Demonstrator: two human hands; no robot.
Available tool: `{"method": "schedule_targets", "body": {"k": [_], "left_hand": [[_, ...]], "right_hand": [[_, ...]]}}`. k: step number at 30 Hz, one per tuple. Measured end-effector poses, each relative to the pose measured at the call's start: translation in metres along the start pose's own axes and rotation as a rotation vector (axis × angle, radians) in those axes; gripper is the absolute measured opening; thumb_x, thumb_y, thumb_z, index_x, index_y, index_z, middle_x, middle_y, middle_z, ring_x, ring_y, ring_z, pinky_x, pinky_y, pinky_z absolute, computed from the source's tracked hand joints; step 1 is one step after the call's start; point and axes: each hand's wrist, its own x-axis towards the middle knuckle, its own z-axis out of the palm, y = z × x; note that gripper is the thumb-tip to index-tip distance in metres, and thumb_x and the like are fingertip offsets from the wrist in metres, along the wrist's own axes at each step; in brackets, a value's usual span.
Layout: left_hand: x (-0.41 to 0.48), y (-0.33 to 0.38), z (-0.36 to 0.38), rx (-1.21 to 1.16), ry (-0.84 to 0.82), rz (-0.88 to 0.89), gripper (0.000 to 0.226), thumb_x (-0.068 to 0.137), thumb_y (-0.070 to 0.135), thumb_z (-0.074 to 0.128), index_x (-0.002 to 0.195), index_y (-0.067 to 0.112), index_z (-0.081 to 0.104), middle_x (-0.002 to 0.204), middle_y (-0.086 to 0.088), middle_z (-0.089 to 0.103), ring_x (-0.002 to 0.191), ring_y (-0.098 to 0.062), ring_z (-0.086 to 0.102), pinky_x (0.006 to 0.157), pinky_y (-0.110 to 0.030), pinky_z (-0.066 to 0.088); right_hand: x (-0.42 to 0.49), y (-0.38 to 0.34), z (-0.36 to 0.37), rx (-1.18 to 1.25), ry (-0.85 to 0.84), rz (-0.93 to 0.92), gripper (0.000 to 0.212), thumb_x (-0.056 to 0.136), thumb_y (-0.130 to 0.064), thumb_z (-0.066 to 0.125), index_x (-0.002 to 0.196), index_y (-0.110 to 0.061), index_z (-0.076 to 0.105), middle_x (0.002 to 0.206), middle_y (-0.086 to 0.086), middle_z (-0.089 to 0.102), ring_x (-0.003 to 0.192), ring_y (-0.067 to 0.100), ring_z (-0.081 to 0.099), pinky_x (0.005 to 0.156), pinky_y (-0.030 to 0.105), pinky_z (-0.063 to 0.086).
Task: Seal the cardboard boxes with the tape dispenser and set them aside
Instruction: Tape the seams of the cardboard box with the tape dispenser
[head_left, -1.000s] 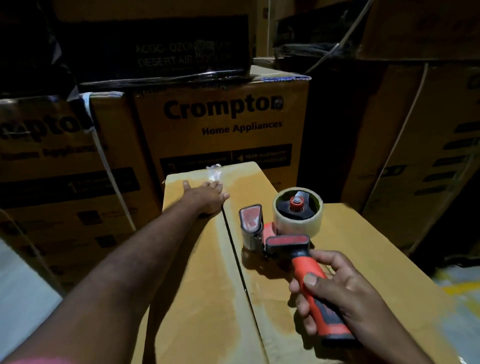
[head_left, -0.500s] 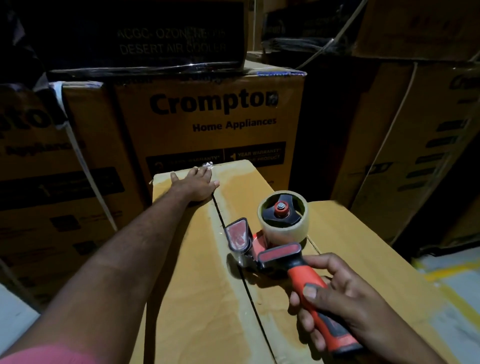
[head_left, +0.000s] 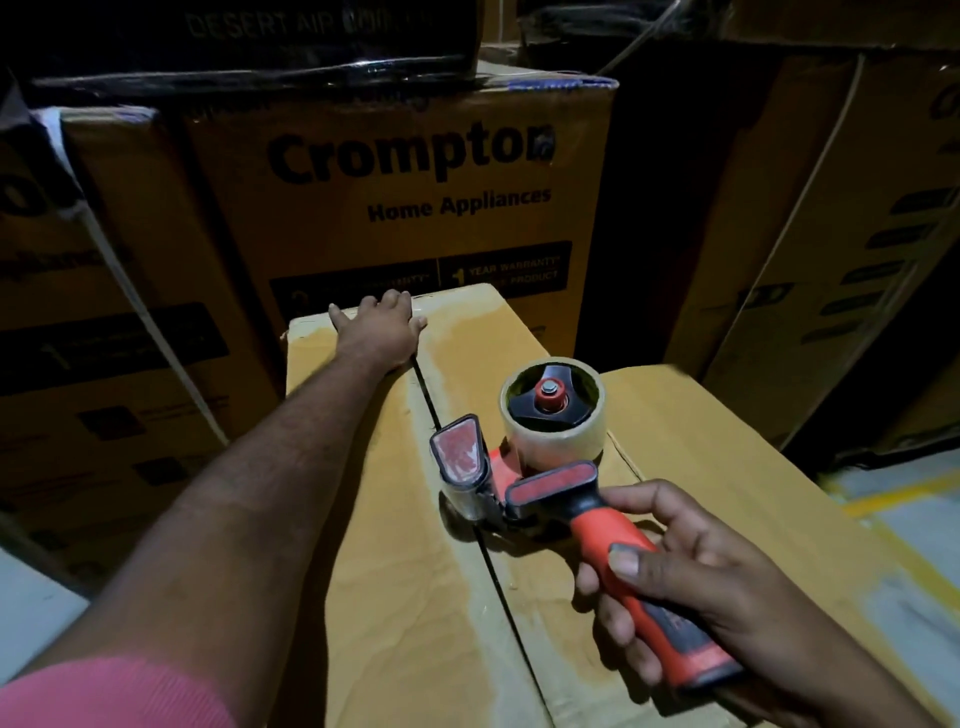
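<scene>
Pressing the left hand (head_left: 379, 332) flat, fingers straight, on the far end of the cardboard box (head_left: 395, 545). Gripping the tape dispenser (head_left: 548, 480) by its red handle in the right hand (head_left: 691, 582), well apart from the left. Resting the dispenser's nose on the box's centre seam (head_left: 423, 387), mid-lid. Facing stacked printed cartons (head_left: 410, 208).

Dim warehouse: stacked Crompton appliance cartons (head_left: 405, 208) all around.

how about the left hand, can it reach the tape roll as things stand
Probably yes. The left hand lies flat at the cardboard box's far end, holding nothing, with only bare cardboard between it and the tape roll. The right hand holds only the dispenser handle.
</scene>
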Motion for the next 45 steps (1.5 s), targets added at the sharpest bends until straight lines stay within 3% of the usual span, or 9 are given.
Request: {"method": "schedule_targets", "body": {"k": [6, 11, 22, 28, 31, 34, 38, 41, 45], "left_hand": [[-0.013, 0.004, -0.028, -0.005, -0.138, -0.035, 0.067, 0.103, 0.055, 0.039, 0.162, 0.032, 0.015, 0.170, 0.003, 0.014, 0.156, -0.027, 0.009, 0.115, -0.075, -0.007], [-0.104, 0.028, -0.027, 0.088, -0.180, -0.041, 0.073, 0.101, 0.065, 0.017, 0.162, 0.033, -0.005, 0.168, -0.002, -0.020, 0.153, -0.031, -0.023, 0.112, -0.073, -0.018], [-0.382, 0.110, -0.086, 0.015, -0.501, 0.272, 0.067, 0.106, 0.058, 0.014, 0.161, 0.029, -0.011, 0.165, 0.013, -0.022, 0.152, -0.012, -0.022, 0.117, -0.065, -0.018], [-0.469, 0.143, -0.058, -0.081, -0.068, 0.068, 0.060, 0.105, 0.058, 0.012, 0.159, 0.036, 0.026, 0.163, 0.025, 0.016, 0.156, -0.007, 0.005, 0.121, -0.061, -0.010], [-0.481, 0.132, -0.032, -0.129, 0.372, 0.200, 0.049, 0.106, 0.052, 0.032, 0.128, 0.029, 0.070, 0.136, 0.010, 0.064, 0.131, -0.012, 0.058, 0.118, -0.054, 0.030], [-0.479, 0.114, -0.016, -0.231, 0.692, 0.313, 0.035, 0.103, 0.040, 0.051, 0.100, 0.023, 0.082, 0.108, 0.005, 0.077, 0.106, -0.008, 0.072, 0.110, -0.049, 0.044], [-0.470, 0.098, -0.017, -0.475, 0.809, 0.265, 0.048, 0.105, 0.034, 0.051, 0.073, 0.015, 0.080, 0.078, 0.005, 0.077, 0.074, -0.008, 0.073, 0.106, -0.048, 0.049], [-0.448, 0.090, -0.018, -0.574, 0.858, 0.131, 0.052, 0.102, 0.034, 0.056, 0.054, 0.011, 0.061, 0.054, 0.003, 0.061, 0.047, -0.015, 0.055, 0.096, -0.052, 0.054], [-0.416, 0.077, -0.025, -0.539, 0.724, -0.072, 0.019, 0.081, 0.037, 0.065, 0.074, 0.020, 0.062, 0.073, 0.008, 0.058, 0.070, -0.020, 0.055, 0.077, -0.050, 0.051]], "right_hand": [[-0.010, 0.004, -0.007, -0.035, 0.035, -0.045, 0.053, 0.078, -0.007, 0.076, 0.124, -0.024, 0.054, 0.095, 0.033, 0.061, 0.056, 0.032, 0.055, 0.048, 0.036, 0.049], [-0.017, 0.005, -0.009, -0.014, 0.085, -0.148, 0.054, 0.085, -0.005, 0.071, 0.130, -0.022, 0.047, 0.094, 0.028, 0.064, 0.063, 0.031, 0.059, 0.048, 0.035, 0.050], [-0.033, 0.010, -0.014, 0.152, 0.189, -0.258, 0.035, 0.098, -0.002, 0.056, 0.128, -0.015, 0.045, 0.092, 0.027, 0.063, 0.067, 0.027, 0.062, 0.050, 0.033, 0.050], [-0.051, 0.014, -0.012, 0.105, 0.124, -0.256, 0.040, 0.098, -0.003, 0.056, 0.133, -0.017, 0.042, 0.094, 0.027, 0.062, 0.067, 0.027, 0.063, 0.049, 0.033, 0.052], [-0.062, 0.020, -0.007, 0.015, 0.099, -0.261, 0.041, 0.098, -0.005, 0.058, 0.133, -0.017, 0.041, 0.095, 0.025, 0.063, 0.068, 0.028, 0.064, 0.050, 0.035, 0.053], [-0.076, 0.028, 0.000, -0.048, 0.054, -0.261, 0.042, 0.097, -0.004, 0.059, 0.131, -0.018, 0.039, 0.096, 0.026, 0.062, 0.069, 0.030, 0.064, 0.053, 0.038, 0.053], [-0.102, 0.045, 0.015, -0.080, 0.023, -0.255, 0.041, 0.097, -0.005, 0.060, 0.129, -0.019, 0.040, 0.097, 0.026, 0.064, 0.068, 0.028, 0.066, 0.052, 0.037, 0.054], [-0.123, 0.053, 0.024, -0.018, -0.042, -0.212, 0.037, 0.096, -0.004, 0.061, 0.124, -0.022, 0.043, 0.091, 0.022, 0.067, 0.066, 0.027, 0.065, 0.051, 0.036, 0.053], [-0.136, 0.054, 0.023, -0.085, -0.102, -0.197, 0.040, 0.094, -0.004, 0.064, 0.123, -0.026, 0.046, 0.100, 0.024, 0.066, 0.067, 0.028, 0.065, 0.051, 0.036, 0.053]]}}
